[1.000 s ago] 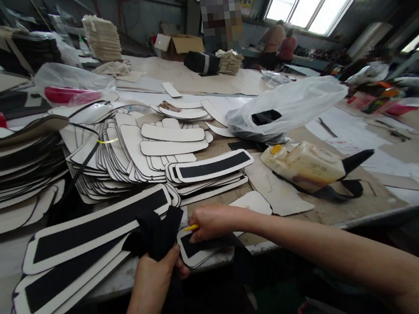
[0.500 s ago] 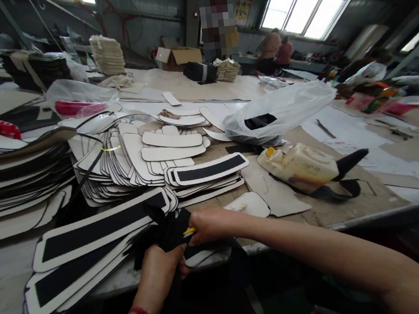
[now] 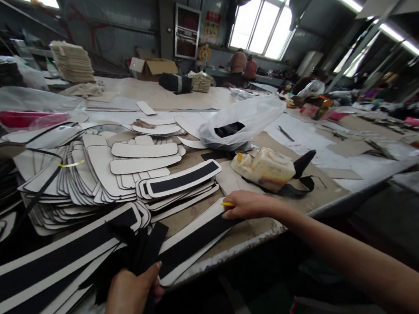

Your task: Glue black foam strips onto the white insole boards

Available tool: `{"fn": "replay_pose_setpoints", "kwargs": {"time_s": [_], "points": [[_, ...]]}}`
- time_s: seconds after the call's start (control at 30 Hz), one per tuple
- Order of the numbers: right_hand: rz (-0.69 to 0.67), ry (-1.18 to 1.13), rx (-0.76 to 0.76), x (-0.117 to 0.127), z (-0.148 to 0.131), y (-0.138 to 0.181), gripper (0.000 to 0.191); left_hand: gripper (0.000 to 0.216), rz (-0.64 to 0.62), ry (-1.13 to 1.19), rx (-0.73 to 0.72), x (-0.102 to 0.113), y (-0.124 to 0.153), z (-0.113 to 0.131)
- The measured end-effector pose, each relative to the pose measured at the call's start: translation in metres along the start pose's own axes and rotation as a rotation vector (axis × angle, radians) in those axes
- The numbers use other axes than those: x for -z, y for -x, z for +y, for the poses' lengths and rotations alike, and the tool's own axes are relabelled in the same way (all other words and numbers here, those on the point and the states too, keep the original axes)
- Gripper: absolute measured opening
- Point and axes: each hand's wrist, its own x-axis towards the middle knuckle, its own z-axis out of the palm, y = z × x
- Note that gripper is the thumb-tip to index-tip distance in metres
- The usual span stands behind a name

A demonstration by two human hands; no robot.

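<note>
My left hand point(image 3: 129, 299) is closed round a bunch of black fabric strips point(image 3: 138, 245) at the near edge of the table. My right hand point(image 3: 247, 204) is closed on a small yellow tool point(image 3: 227, 204) and rests on the far end of a long white panel with a black strip point(image 3: 192, 239) lying across the table edge. More long white panels with black strips point(image 3: 48, 266) lie to the left of my left hand.
Fanned stacks of white cut pieces point(image 3: 94, 175) fill the table's middle. A yellowish plastic jug point(image 3: 266, 168) lies on its side beyond my right hand, with a white plastic bag point(image 3: 243, 120) behind it. People stand by the far windows point(image 3: 242, 62).
My right hand has slid right along the table edge, and a long panel with a black strip now lies stretched out under it. My left hand stays on the black strips. The view swung right.
</note>
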Motion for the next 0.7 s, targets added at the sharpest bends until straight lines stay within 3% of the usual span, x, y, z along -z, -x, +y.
{"fn": "replay_pose_setpoints", "kwargs": {"time_s": [0.3,0.43,0.7], "points": [[0.213,0.191,-0.148,-0.019,0.001,-0.012,0.032,0.039,0.068,-0.178,-0.027,-0.001,0.008,0.008],[0.213,0.215,-0.135,-0.025,0.006,-0.018,0.034,0.039,0.065,-0.156,0.001,-0.003,0.011,0.011],[0.196,0.208,-0.153,-0.031,0.011,-0.026,0.035,0.032,-0.057,-0.154,0.012,0.003,0.009,0.019]]}}
